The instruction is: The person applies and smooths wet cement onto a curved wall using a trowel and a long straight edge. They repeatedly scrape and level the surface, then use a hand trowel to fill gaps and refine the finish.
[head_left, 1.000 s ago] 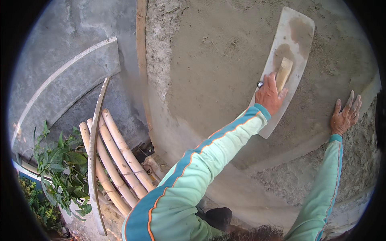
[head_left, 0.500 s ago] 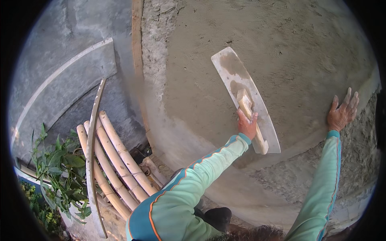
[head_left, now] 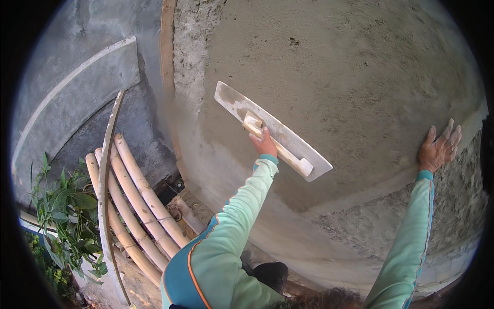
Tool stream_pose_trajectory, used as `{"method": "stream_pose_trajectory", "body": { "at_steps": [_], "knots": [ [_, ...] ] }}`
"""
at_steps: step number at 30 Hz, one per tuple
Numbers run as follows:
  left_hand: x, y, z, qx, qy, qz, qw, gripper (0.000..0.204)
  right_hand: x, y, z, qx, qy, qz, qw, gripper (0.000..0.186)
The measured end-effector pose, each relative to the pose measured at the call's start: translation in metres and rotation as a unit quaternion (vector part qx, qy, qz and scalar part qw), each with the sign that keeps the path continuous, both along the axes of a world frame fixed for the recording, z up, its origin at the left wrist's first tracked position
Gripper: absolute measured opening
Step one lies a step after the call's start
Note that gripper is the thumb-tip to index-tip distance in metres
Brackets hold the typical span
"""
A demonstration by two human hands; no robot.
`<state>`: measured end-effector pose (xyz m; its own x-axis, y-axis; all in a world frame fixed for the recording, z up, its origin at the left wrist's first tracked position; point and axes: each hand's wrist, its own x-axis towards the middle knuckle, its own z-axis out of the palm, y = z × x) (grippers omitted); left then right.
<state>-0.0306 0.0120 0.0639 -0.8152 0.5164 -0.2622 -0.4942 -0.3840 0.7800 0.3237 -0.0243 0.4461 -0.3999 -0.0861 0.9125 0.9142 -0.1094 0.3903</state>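
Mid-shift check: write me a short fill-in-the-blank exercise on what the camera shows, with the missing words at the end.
1. The left hand grips the float by its ____.
2. The empty hand, fingers spread on the wall, is the ____ one.
3. Thin piping along each sleeve is coloured ____.
4. In the picture, the plant is to the ____ of the poles.

Missing words: handle; right; orange; left.

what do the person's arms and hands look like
Both arms wear long, pale mint-green sleeves with teal bands, thin orange piping and teal cuffs. The left hand and right hand are ungloved; residue coats the right fingertips.
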Motion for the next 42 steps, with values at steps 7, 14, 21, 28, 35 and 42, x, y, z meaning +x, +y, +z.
{"method": "stream_pose_trajectory", "body": {
  "at_steps": [7, 14, 21, 28, 35, 42],
  "knots": [
    [0.052, -0.018, 0.069, 0.070, 0.145, -0.132, 0.978, 0.098, 0.005, -0.004, 0.002, 0.002, -0.042, 0.023, 0.999, 0.065],
    [-0.175, 0.054, -0.003, 0.028, 0.043, 0.045, 0.998, 0.090, -0.007, 0.014, -0.005, 0.012, -0.025, 0.030, 0.999, 0.064],
    [0.042, -0.008, -0.024, 0.027, 0.104, -0.118, 0.987, 0.093, -0.006, 0.007, -0.002, 0.008, -0.046, 0.023, 0.999, 0.063],
    [-0.135, 0.045, 0.134, 0.125, 0.208, 0.053, 0.969, 0.065, -0.005, 0.000, -0.001, 0.004, -0.053, 0.024, 0.998, 0.063],
    [-0.113, 0.037, -0.060, 0.022, -0.236, -0.021, 0.971, 0.083, 0.007, 0.003, 0.000, 0.012, -0.045, -0.011, 0.999, 0.064],
    [-0.089, 0.045, 0.093, 0.157, -0.122, -0.016, 0.980, 0.083, 0.002, 0.008, -0.005, 0.004, -0.003, -0.013, 1.000, 0.066]
  ]
}}
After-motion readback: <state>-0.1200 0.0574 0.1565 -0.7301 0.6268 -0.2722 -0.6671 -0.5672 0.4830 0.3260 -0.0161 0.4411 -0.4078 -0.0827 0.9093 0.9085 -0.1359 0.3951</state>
